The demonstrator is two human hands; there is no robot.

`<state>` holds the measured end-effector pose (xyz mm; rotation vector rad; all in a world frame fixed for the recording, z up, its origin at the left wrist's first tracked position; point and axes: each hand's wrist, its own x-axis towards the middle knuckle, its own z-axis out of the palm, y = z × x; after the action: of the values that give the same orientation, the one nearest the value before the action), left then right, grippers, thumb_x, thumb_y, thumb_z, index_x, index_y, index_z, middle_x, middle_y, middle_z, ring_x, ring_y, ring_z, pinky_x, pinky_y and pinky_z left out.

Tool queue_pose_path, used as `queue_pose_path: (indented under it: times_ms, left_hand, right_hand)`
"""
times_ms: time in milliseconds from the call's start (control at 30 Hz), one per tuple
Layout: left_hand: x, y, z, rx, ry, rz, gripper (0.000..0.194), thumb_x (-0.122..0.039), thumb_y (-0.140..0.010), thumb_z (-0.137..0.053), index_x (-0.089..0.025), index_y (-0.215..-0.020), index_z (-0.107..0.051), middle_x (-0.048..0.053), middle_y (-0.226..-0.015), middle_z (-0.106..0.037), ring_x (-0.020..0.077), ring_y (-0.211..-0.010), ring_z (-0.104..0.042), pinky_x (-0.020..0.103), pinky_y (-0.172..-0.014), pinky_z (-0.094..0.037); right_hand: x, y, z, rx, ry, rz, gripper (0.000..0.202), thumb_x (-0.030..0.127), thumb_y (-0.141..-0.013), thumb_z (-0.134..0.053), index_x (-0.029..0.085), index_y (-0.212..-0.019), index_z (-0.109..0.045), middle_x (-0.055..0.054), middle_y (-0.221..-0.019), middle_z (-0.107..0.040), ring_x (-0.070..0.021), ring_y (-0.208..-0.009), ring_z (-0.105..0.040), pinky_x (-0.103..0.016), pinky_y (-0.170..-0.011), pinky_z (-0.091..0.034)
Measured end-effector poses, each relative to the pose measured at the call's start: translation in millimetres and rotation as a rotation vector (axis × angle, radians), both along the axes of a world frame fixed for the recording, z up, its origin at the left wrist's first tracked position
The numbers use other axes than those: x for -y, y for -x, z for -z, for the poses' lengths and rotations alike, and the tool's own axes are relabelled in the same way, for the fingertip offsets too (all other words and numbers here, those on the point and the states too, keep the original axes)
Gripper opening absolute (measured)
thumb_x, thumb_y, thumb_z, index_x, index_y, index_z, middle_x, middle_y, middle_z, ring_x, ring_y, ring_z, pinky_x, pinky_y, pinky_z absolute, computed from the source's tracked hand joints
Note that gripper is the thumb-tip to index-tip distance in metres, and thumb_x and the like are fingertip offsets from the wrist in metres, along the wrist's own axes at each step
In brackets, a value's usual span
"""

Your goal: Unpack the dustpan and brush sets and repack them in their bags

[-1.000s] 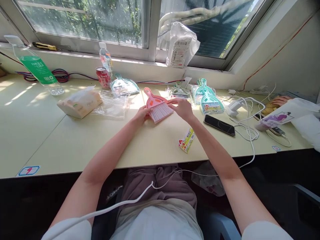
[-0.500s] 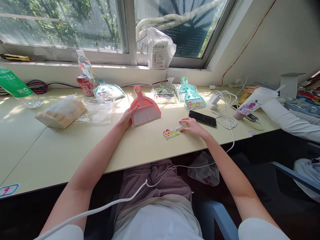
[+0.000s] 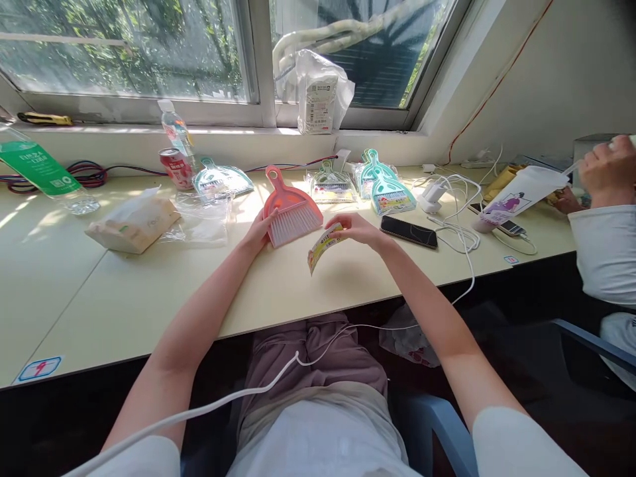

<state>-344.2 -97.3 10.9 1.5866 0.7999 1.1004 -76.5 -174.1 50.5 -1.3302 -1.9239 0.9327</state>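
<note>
A coral dustpan with a white-bristled brush set in it (image 3: 293, 215) leans back above the table, and my left hand (image 3: 259, 232) grips its left edge. Between the fingers and thumb of my right hand (image 3: 355, 230) is a colourful printed card (image 3: 322, 246), bent in a curve and raised off the table, just right of the dustpan. Behind, by the wall, are wrapped dustpan sets: a green one (image 3: 332, 184), teal ones (image 3: 392, 195) and a pale teal one (image 3: 222, 180). A black phone (image 3: 409, 232) lies right of my right hand.
At the left are a tissue pack (image 3: 133, 222), clear plastic bags (image 3: 203, 222), a red can (image 3: 175, 168) and bottles. White cables (image 3: 460, 228) and a cup (image 3: 521, 195) lie at the right, near another person's hand (image 3: 606, 172). The table's front edge (image 3: 308, 318) faces me.
My right hand has lifted the card off the table and moved it left toward the dustpan. The other person's arm at the right has changed position, with a hand now raised near the cup.
</note>
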Motion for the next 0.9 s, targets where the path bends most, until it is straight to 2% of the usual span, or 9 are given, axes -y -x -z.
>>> queue_pose_path:
  times_ms: [100,233,333,433,533,667,767,833,900]
  left_hand:
    - [2,2,-0.8,0.184,0.128,0.099,0.066,-0.065,-0.081,-0.06,-0.022,-0.13,-0.056,0.013,-0.125,-0.066,0.0334,-0.116,-0.061,0.053,-0.099,-0.049]
    - [3,5,-0.8,0.24,0.195,0.162,0.067,-0.063,-0.077,-0.067,-0.019,-0.127,-0.059,0.014,-0.123,-0.067,0.0366,-0.117,-0.061,0.053,-0.101,-0.048]
    - [-1,6,3.1,0.244,0.211,0.122,0.07,-0.055,-0.072,-0.076,-0.018,-0.128,-0.057,0.015,-0.122,-0.067,0.0356,-0.115,-0.062,0.051,-0.1,-0.049]
    - [-4,6,7.5,0.237,0.19,0.094,0.072,-0.037,-0.062,-0.085,-0.016,-0.125,-0.058,0.015,-0.122,-0.067,0.0359,-0.115,-0.062,0.052,-0.099,-0.05]
    - [-6,7,8.9,0.244,0.171,0.067,0.071,-0.025,-0.058,-0.084,-0.014,-0.123,-0.059,0.015,-0.12,-0.068,0.0366,-0.114,-0.062,0.054,-0.1,-0.049]
    - [-7,8,4.3,0.274,0.134,0.008,0.068,-0.022,-0.058,-0.08,-0.015,-0.123,-0.06,0.013,-0.119,-0.069,0.0369,-0.117,-0.06,0.053,-0.101,-0.048]
    - [-11,10,-1.3,0.323,0.124,-0.061,0.075,-0.022,-0.056,-0.081,-0.017,-0.127,-0.057,0.01,-0.12,-0.069,0.0352,-0.12,-0.058,0.052,-0.104,-0.047]
    - [-13,11,-4.6,0.354,0.119,-0.101,0.079,-0.023,-0.057,-0.081,-0.018,-0.131,-0.054,0.009,-0.12,-0.069,0.0335,-0.12,-0.059,0.051,-0.104,-0.046]
    - [-13,12,-7.1,0.359,0.112,-0.108,0.077,-0.025,-0.059,-0.08,-0.018,-0.131,-0.054,0.01,-0.12,-0.069,0.0323,-0.119,-0.059,0.051,-0.104,-0.046]
  right_hand:
    - [-39,42,-7.4,-0.003,-0.129,0.036,0.03,0.038,-0.077,-0.07,0.017,-0.098,-0.07,-0.006,-0.092,-0.071,-0.0167,-0.081,-0.063,-0.029,-0.074,-0.05]
    - [-73,75,5.6,0.25,-0.232,0.36,0.02,0.029,-0.077,-0.07,0.019,-0.095,-0.071,-0.005,-0.093,-0.071,-0.0199,-0.085,-0.064,-0.029,-0.074,-0.048]
    - [-80,78,22.1,0.289,-0.192,0.47,0.018,0.032,-0.081,-0.067,0.02,-0.094,-0.07,-0.004,-0.097,-0.071,-0.0203,-0.089,-0.064,-0.028,-0.073,-0.047]
    - [-77,73,32.8,0.306,-0.177,0.49,0.019,0.035,-0.082,-0.067,0.022,-0.094,-0.068,-0.003,-0.099,-0.071,-0.0214,-0.091,-0.063,-0.029,-0.074,-0.046]
    - [-73,71,37.2,0.284,-0.161,0.511,0.021,0.036,-0.082,-0.067,0.022,-0.097,-0.064,-0.004,-0.1,-0.07,-0.0221,-0.091,-0.063,-0.031,-0.076,-0.047]
    - [-68,79,39.5,0.077,-0.261,0.605,0.038,0.036,-0.08,-0.069,0.023,-0.114,-0.055,-0.007,-0.114,-0.064,-0.0238,-0.103,-0.061,-0.036,-0.086,-0.05]
    - [-64,88,39.3,-0.271,-0.304,0.739,0.059,0.037,-0.08,-0.069,0.023,-0.13,-0.043,-0.013,-0.138,-0.049,-0.0243,-0.125,-0.05,-0.039,-0.099,-0.047]
    - [-62,94,39.0,-0.552,-0.127,0.645,0.058,0.039,-0.082,-0.067,0.024,-0.132,-0.041,-0.014,-0.141,-0.046,-0.0232,-0.127,-0.05,-0.039,-0.101,-0.049]
    - [-61,99,39.6,-0.774,0.122,0.379,0.044,0.038,-0.085,-0.065,0.024,-0.123,-0.049,-0.011,-0.131,-0.057,-0.022,-0.115,-0.06,-0.039,-0.096,-0.053]
